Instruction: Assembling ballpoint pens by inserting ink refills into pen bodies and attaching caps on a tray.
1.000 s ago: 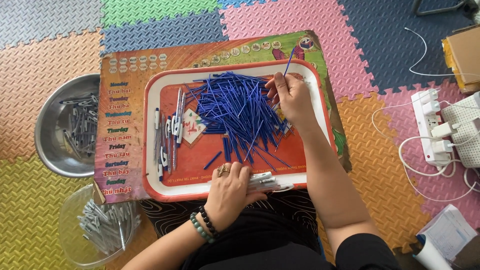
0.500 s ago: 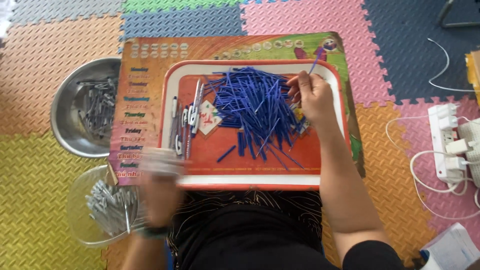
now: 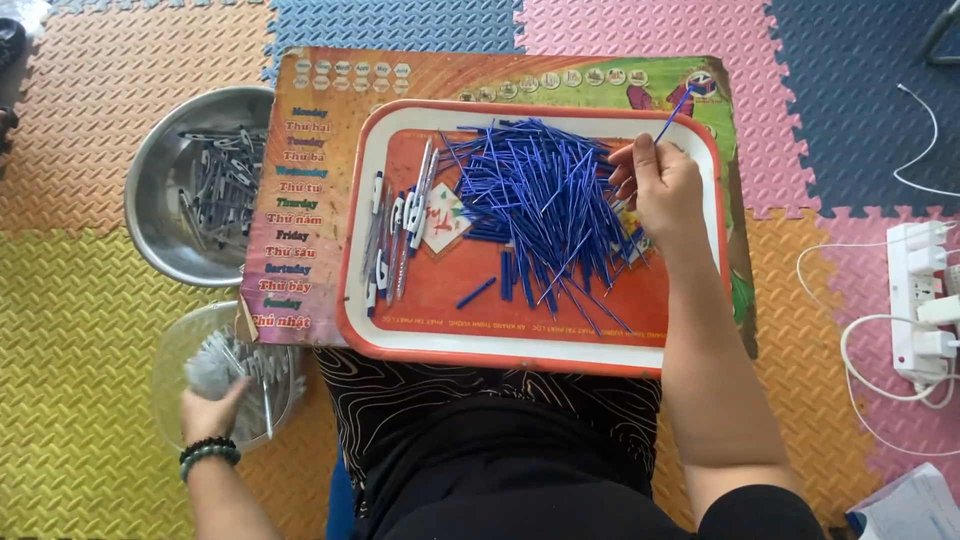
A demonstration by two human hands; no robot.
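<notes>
Sitting on a floor of coloured foam mats (image 3: 120, 300) with a low table (image 3: 320, 110) across the lap. Pinching one thin blue refill (image 3: 672, 113) between thumb and fingertips of the right hand (image 3: 663, 190), its tip slanting up past the far rim of the red tray (image 3: 500, 352). Hovering beside the loose heap of blue refills (image 3: 535, 205) in the tray, white pen barrels (image 3: 395, 235) lying left of it. Reaching the left hand (image 3: 208, 412), loosely curled, blurred, into the clear bowl (image 3: 175, 345) of pen parts; steel bowl (image 3: 165, 190) just beyond.
</notes>
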